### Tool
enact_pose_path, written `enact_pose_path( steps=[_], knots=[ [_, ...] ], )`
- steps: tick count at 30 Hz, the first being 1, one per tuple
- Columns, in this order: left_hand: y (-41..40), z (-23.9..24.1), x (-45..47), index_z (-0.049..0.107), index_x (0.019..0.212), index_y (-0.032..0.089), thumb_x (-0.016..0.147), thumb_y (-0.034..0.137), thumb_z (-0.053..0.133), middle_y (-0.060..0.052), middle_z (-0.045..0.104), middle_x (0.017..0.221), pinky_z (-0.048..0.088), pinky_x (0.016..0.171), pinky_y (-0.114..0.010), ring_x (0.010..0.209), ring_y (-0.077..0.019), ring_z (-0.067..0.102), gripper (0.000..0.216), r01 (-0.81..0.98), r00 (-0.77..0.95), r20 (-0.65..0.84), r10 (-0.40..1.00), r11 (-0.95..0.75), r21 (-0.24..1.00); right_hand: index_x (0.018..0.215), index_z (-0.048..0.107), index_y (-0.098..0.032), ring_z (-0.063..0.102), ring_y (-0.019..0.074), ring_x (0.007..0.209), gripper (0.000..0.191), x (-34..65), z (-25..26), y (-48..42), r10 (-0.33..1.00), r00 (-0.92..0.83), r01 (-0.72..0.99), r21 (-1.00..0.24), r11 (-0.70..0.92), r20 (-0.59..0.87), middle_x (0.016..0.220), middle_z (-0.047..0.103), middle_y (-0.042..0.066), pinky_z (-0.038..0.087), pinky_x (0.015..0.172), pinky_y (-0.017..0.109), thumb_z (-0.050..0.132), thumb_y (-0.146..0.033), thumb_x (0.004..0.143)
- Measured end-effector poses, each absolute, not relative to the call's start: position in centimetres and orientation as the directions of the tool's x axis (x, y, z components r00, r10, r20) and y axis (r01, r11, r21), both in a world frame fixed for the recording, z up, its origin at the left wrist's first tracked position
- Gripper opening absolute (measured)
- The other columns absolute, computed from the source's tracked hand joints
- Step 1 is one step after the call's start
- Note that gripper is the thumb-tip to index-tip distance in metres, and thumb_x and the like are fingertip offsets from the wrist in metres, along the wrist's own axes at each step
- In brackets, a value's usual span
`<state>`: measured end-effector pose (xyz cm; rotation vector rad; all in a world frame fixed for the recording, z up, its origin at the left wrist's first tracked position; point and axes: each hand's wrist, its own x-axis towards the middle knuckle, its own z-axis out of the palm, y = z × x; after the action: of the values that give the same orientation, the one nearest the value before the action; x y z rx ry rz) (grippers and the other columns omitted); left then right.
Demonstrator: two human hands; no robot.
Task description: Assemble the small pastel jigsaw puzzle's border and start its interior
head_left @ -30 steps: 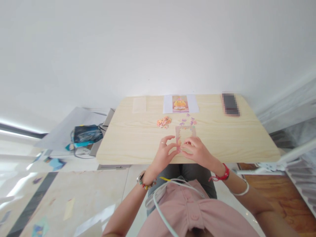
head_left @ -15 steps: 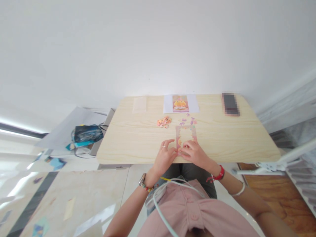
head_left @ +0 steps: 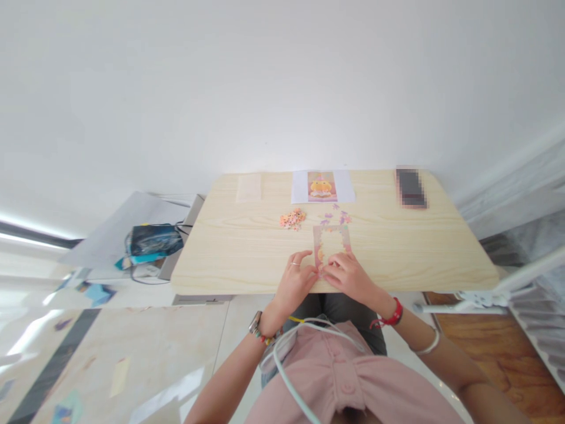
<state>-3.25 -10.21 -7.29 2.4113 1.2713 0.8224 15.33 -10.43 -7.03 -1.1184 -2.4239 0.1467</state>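
A partly assembled jigsaw puzzle (head_left: 346,237) lies near the table's front edge, a pinkish border of joined pieces around a bare middle. At its lower left corner rests my left hand (head_left: 295,280), thumb tip touching the corner and the other fingers curved apart. My right hand (head_left: 348,275) covers the lower edge. Its thumb and forefinger are pinched at that same corner on what looks like a small puzzle piece, mostly hidden by the fingertips. Several loose purple and pink pieces (head_left: 343,217) lie just beyond the border. Left of them is a heap of orange and pink pieces (head_left: 292,219).
Against the wall lies a white sheet (head_left: 300,187) with a printed yellow picture (head_left: 322,186). A pale translucent packet (head_left: 249,188) is at the back left, a phone (head_left: 411,188) at the back right. A white cable (head_left: 282,368) crosses my lap.
Both hands stay at the puzzle's lower left corner with barely any finger movement. The whole view has shifted very slightly.
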Motion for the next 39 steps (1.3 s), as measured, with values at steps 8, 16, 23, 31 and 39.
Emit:
enact_pose_path(
  steps=[8,16,23,31,39],
  knots=[
    [-10.2,-7.3,-3.2,0.062,0.078,0.02,0.078,0.019,0.055,-0.008,0.043,0.116,0.044,0.09,-0.043,0.108,-0.0236,0.04,0.007,0.66,0.452,0.341,0.824,-0.566,0.495,0.087,0.062,-0.02,0.049,0.0169,0.083,0.017,15.3,-7.1,-10.5,0.722,-0.6,0.678,-0.26,0.688,0.346,0.086,0.055,0.006,0.036,0.08,0.036,0.046,-0.022,0.085],
    [-10.1,-7.4,-3.3,0.063,0.076,0.02,0.076,0.02,0.057,-0.008,0.044,0.115,0.043,0.09,-0.043,0.108,-0.0238,0.04,0.007,0.65,0.438,0.338,0.833,-0.553,0.521,0.091,0.062,-0.019,0.049,0.0176,0.085,0.017,14.9,-6.9,-10.8,0.718,-0.612,0.667,-0.271,0.694,0.332,0.088,0.057,0.007,0.037,0.081,0.036,0.046,-0.019,0.084],
    [-9.2,-6.9,-4.1,0.063,0.083,0.02,0.077,0.022,0.056,-0.009,0.043,0.116,0.041,0.091,-0.043,0.109,-0.0236,0.041,0.009,0.633,0.411,0.317,0.855,-0.518,0.575,0.085,0.064,-0.019,0.051,0.0174,0.08,0.018,19.1,-6.8,-7.6,0.823,-0.384,0.753,-0.373,0.542,0.419,0.086,0.055,0.007,0.04,0.075,0.034,0.046,-0.019,0.083],
    [-6.8,-5.6,-4.1,0.06,0.083,0.02,0.078,0.021,0.054,-0.008,0.045,0.112,0.04,0.092,-0.043,0.106,-0.022,0.044,0.007,0.654,0.329,0.379,0.865,-0.498,0.569,0.092,0.061,-0.018,0.053,0.018,0.083,0.018,24.0,-7.3,-0.6,0.925,-0.241,0.796,-0.485,0.362,0.294,0.087,0.052,0.006,0.044,0.076,0.032,0.051,-0.02,0.078],
    [-6.5,-6.1,-3.9,0.06,0.085,0.02,0.077,0.02,0.056,-0.008,0.044,0.113,0.039,0.092,-0.044,0.107,-0.0225,0.043,0.009,0.652,0.328,0.369,0.87,-0.491,0.577,0.078,0.059,-0.018,0.053,0.0157,0.081,0.012,23.2,-7.7,1.4,0.916,-0.329,0.758,-0.516,0.4,0.228,0.083,0.051,0.004,0.044,0.075,0.03,0.051,-0.027,0.08]
  ],
)
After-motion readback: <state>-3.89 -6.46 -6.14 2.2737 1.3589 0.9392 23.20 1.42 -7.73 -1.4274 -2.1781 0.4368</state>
